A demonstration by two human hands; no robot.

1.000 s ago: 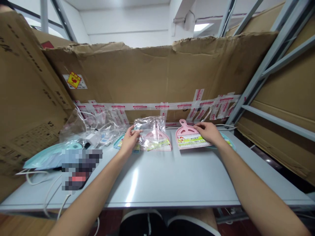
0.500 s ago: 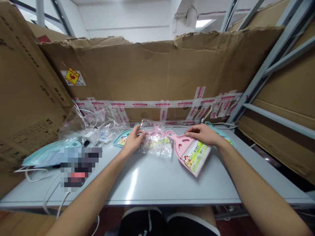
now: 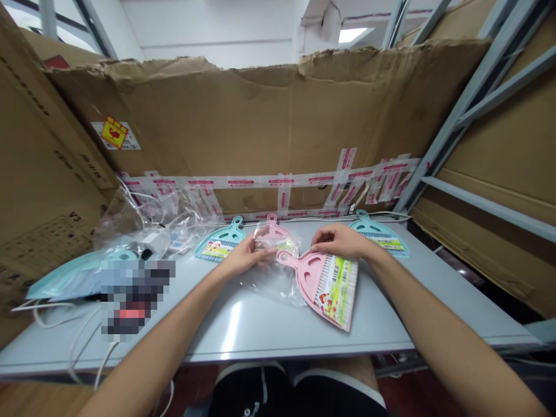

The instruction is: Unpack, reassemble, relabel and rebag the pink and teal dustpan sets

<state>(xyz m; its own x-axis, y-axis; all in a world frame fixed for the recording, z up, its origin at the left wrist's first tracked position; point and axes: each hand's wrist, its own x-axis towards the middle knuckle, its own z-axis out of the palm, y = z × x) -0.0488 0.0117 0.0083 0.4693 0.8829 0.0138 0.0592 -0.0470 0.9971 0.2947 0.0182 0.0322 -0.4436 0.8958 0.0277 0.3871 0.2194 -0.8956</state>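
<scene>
While your left grip (image 3: 245, 255) pinches the clear bag (image 3: 280, 286), your right grip (image 3: 341, 240) is closed on the upper edge of the pink dustpan-and-brush set (image 3: 319, 284), angled just right of the bag. Handling should go easier if you keep the film gently taut and the set's corners turned away from the bag, since thin plastic may snag.
</scene>
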